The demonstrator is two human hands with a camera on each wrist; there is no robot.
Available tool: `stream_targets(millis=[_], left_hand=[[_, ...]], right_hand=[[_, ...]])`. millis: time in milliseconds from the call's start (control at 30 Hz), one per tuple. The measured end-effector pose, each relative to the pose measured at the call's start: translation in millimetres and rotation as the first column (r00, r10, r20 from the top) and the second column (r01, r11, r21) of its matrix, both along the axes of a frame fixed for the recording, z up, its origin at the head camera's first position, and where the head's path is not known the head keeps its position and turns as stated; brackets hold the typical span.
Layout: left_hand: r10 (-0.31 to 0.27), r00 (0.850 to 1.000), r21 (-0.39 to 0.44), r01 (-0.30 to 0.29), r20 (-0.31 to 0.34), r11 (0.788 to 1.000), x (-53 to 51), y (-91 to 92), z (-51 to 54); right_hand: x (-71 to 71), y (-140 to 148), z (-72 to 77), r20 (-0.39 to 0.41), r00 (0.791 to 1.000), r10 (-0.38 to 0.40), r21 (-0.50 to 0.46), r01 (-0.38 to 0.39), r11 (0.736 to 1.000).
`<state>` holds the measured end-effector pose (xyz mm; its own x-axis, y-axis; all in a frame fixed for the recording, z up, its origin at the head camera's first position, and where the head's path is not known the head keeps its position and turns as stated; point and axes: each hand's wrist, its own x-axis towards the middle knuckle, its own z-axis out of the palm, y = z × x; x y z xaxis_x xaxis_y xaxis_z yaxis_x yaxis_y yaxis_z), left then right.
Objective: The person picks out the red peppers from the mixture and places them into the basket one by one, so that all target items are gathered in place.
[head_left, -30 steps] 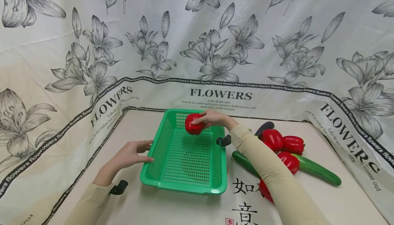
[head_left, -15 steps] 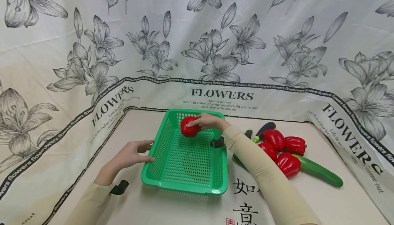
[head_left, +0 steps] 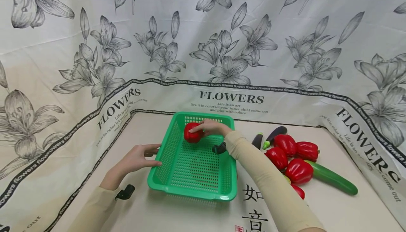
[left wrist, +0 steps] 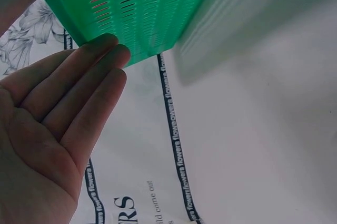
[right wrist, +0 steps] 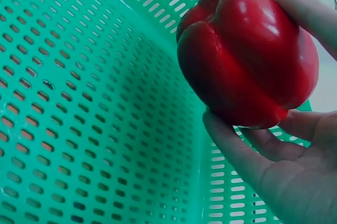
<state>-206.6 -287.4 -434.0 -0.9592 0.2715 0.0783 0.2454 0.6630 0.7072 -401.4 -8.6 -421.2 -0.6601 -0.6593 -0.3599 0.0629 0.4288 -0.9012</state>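
Observation:
In the head view, a green perforated plastic basket [head_left: 192,198] stands before me. My left hand [head_left: 139,159] holds its left side: the thumb lies over the rim, and nearly straight fingers touch the outer wall, as the left wrist view also shows. My right hand [head_left: 210,127] grips a red bell pepper [head_left: 192,133] inside the basket, near its far left corner. In the right wrist view the pepper [right wrist: 247,55] sits between thumb and fingers, beside the slotted wall. Whether it touches the basket floor I cannot tell.
Right of the basket lie several more red bell peppers [head_left: 299,171], a green cucumber [head_left: 333,178] and dark eggplants [head_left: 276,133]. The right sleeve [head_left: 263,175] crosses in front of part of the group. A flower-printed curtain [head_left: 203,48] surrounds the pale table [head_left: 133,214].
My right hand has moved left and slightly down with the red bell pepper, deeper into the basket. More of the vegetables on the right show past the sleeve. The left hand keeps its place.

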Motion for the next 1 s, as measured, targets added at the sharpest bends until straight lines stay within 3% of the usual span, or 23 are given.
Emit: stream_targets(millis=[467,1000], left_hand=[[0.008,1.000,0.008,-0.008,0.004,1.000,-0.7,-1.8,-3.4],[0.019,1.000,0.012,-0.019,0.021,1.000,-0.4,-0.6,-1.2]], right_hand=[[-1.3,-12.7,-8.3,0.001,0.998,-0.065,0.007,0.065,0.998],[-2.3,-23.2,-11.5,-0.012,0.999,-0.041,0.024,0.041,0.999]])
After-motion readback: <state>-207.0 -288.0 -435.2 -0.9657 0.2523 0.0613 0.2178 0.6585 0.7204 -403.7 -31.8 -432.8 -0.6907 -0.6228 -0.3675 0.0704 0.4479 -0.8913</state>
